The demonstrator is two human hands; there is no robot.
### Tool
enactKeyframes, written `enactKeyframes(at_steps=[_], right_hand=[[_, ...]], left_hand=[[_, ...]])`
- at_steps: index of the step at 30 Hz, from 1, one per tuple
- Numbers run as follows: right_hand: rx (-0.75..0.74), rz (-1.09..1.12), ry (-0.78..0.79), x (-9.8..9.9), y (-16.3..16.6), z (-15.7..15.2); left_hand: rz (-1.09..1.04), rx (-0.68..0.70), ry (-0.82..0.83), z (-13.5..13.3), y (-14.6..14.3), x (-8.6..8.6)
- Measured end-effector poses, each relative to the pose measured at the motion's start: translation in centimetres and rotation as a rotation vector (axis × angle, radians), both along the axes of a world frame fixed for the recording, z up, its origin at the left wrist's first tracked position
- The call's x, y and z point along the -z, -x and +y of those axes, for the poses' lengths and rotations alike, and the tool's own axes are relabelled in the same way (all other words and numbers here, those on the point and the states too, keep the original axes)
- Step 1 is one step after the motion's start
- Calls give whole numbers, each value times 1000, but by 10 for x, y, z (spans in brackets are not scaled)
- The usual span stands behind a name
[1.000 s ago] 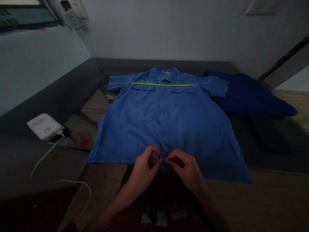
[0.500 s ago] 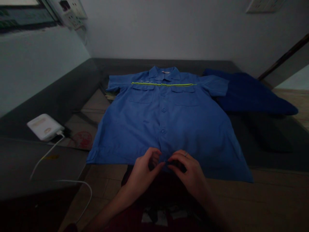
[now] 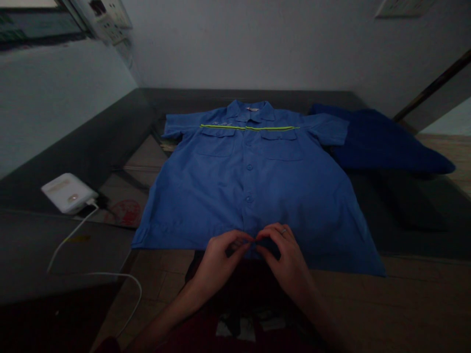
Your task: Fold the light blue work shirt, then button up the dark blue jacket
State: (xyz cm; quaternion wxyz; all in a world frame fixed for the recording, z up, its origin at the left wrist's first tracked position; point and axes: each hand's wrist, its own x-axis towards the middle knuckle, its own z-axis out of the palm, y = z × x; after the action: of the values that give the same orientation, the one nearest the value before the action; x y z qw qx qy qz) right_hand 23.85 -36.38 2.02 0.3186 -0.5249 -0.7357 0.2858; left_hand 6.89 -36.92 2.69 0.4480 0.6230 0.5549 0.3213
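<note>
A blue short-sleeved shirt (image 3: 206, 191) lies front up on a dark table, collar toward the wall, with a yellow-green stripe across the chest and two flapped pockets. Its buttons show down the front placket. At the bottom hem by the placket, my left hand (image 3: 224, 252) pinches the shirt's edge between thumb and fingers. My right hand (image 3: 285, 250), a ring on one finger, pinches the cloth right beside it, the fingertips of both nearly touching. Whatever lies between the fingertips, such as a button, is too small and dark to make out.
To the left, a white power bank (image 3: 69, 192) with a white cable (image 3: 106, 274) hanging past the edge rests on the dark table (image 3: 121, 113). A darker blue folded cloth (image 3: 390, 144) lies under the right sleeve. Wall sockets (image 3: 403, 7) are behind.
The left hand's fingers have straightened and closed in toward the thumb at the placket. The right hand has shifted slightly upward, its fingers still pinching. The shirt stays in place.
</note>
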Motion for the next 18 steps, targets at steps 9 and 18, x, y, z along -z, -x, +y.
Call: enactKeyframes(at_steps=[9,18], right_hand=[[18,9,-66,-1,-2,1],[502,-248,-216,-17,-119,11]], left_hand=[[143,146,-21,-3,8,-2],[710,-363,-219,2,121,-26]])
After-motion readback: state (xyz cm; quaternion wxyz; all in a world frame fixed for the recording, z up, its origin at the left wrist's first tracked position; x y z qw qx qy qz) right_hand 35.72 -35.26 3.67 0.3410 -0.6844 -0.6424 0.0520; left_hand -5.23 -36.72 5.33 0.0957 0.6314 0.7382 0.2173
